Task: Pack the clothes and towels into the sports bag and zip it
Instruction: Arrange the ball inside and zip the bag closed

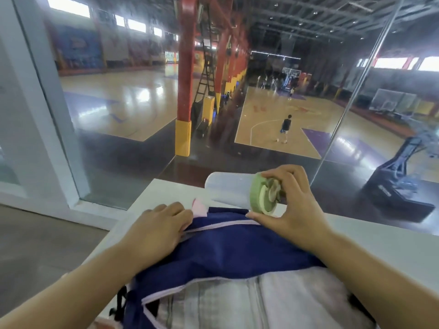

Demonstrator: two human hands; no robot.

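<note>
A navy sports bag [228,255] with pale lilac zip trim lies on a white counter in front of me, its near opening showing pale checked cloth [249,302] packed inside. My left hand [159,227] rests on the bag's far left edge, its fingertips curled at the zip line beside a pink scrap of fabric [199,206]. My right hand [292,205] grips the green lid end of a white bottle [240,189], which lies sideways just beyond the bag.
The white counter [384,236] runs along a large glass window. Through the glass lies a basketball hall below, with red pillars and people on the courts. A white window frame [45,119] stands at the left.
</note>
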